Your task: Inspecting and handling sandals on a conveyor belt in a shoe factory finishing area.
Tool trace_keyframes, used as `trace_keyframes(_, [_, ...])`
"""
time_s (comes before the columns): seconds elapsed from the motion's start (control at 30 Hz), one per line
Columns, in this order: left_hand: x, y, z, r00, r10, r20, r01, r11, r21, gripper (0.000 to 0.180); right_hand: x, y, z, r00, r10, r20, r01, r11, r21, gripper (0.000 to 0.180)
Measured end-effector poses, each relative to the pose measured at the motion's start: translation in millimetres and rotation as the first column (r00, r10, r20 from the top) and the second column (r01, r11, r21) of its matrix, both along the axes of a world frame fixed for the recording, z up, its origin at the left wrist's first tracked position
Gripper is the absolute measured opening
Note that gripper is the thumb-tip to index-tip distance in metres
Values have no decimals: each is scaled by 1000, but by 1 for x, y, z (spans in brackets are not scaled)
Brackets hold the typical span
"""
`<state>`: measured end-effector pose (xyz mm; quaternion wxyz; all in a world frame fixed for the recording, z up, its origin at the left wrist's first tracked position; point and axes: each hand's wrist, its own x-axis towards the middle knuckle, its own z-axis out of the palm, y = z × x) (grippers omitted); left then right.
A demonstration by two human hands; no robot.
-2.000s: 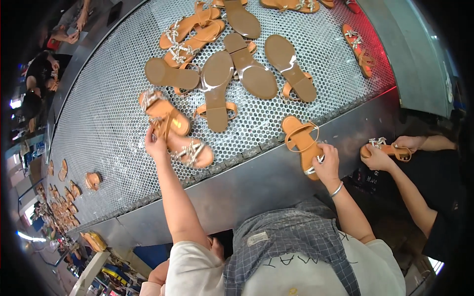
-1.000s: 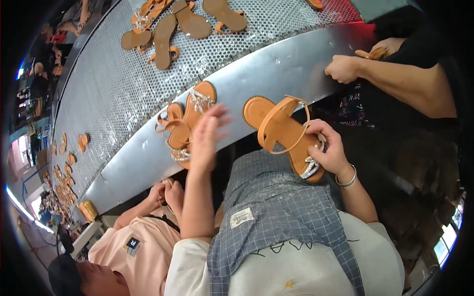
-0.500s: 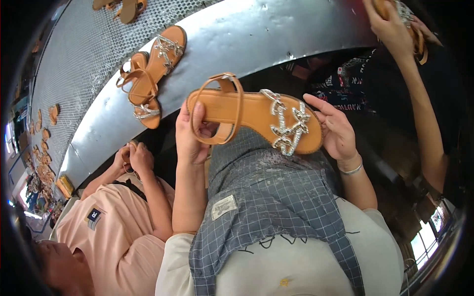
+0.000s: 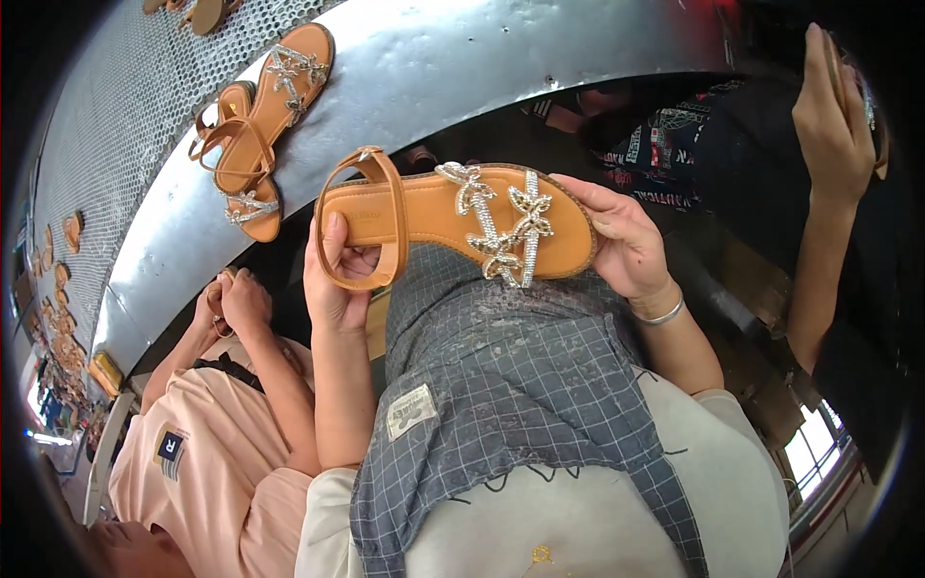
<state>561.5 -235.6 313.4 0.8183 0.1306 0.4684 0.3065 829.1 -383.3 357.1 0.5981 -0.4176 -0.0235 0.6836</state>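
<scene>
Over my apron-covered lap I hold a tan flat sandal (image 4: 434, 217) sole-down, its insole facing me. Silvery jewelled straps cross its toe part, and a plain tan ankle strap stands up in a loop at the heel. My left hand (image 4: 337, 275) is closed round the heel end, thumb on the insole edge. At the toe end, my right hand (image 4: 631, 241) pinches the rim, thumb and fingers at its edge. Further up to the left, more tan sandals (image 4: 249, 159) with similar silvery straps lie partly over one another on the metal rim.
A shiny metal rim (image 4: 424, 67) curves past me, bordering a perforated mesh belt (image 4: 125, 154) with many shoe parts (image 4: 60, 318). On the left a person in a pink shirt (image 4: 226, 424) works with both hands. At right another person's hand (image 4: 836, 140) holds a sandal.
The sandal and both my hands have shifted left in view. My right fingers have closed on the toe edge, and the insole faces me more squarely. The right-hand person's hand has moved right and lower.
</scene>
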Motion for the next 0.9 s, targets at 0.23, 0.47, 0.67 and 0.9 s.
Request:
trace_keyframes(0.23, [-6, -12, -2, 999, 45, -21, -46, 997, -63, 34, -6, 9, 3, 1000, 5, 26, -4, 999, -33, 44])
trace_keyframes(0.47, [-14, -40, -23, 946, -268, -180, 253, 962, -102, 37, -22, 18, -85, 967, -253, 35, 248, 894, -373, 27])
trace_keyframes(0.67, [5, -60, -53, 909, -290, -298, 251, 954, -162, 35, -28, 37, -139, 946, -324, 10, 296, 851, -434, 19])
trace_keyframes(0.9, [21, -36, -35, 878, -316, -360, 264, 947, -185, 28, -29, 42, -116, 916, -399, -30, 335, 805, -490, 20])
